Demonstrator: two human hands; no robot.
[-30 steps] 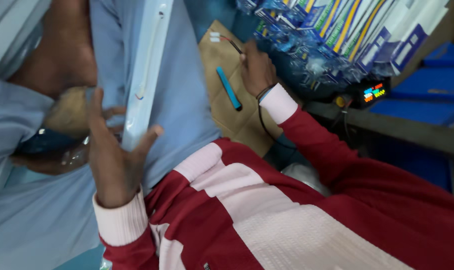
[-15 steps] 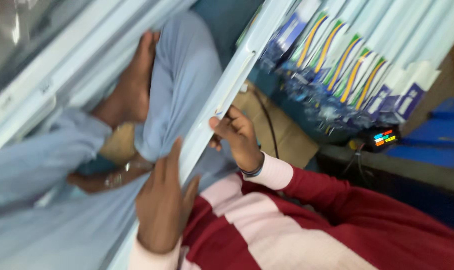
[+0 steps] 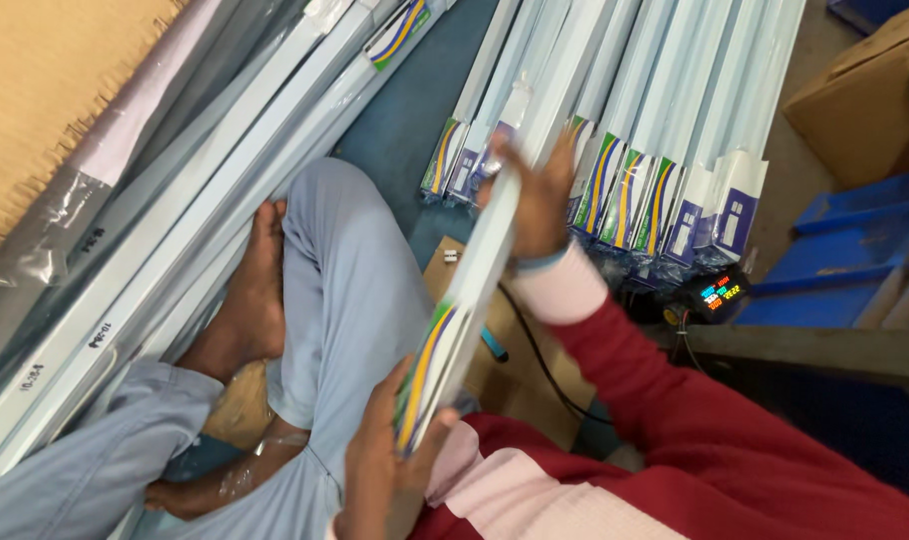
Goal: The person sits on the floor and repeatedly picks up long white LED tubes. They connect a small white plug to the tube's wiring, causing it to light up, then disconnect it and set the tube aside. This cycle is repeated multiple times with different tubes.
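A long white boxed tube light [image 3: 465,310], with striped colour printing at its near end, is now held across the lap in both hands. A second ago a bare, unboxed strip was propped up by the left hand alone while the right hand rested on the cardboard sheet [image 3: 515,370]; half a second ago both hands were closed on a long white piece. Since then the view has swung round and the piece in hand is shown as a packaged one, so the boxing appears to have been finished, though the blur of the earlier frames leaves it uncertain whether it is the same item.

The left hand [image 3: 380,470] is wrapped around the near, printed end of the box, fingers curled shut on it. The right hand [image 3: 540,195] is closed on the box further up, near its middle. Beyond that hand, the far end of the box is laid toward the row of matching boxed tubes [image 3: 675,150] on the floor, and seems to be brought into line with them. Below the box, on the cardboard sheet, a blue pen-like tool [image 3: 493,345] is left lying. To the right of the box, a small meter with a lit display [image 3: 717,293] is seen.
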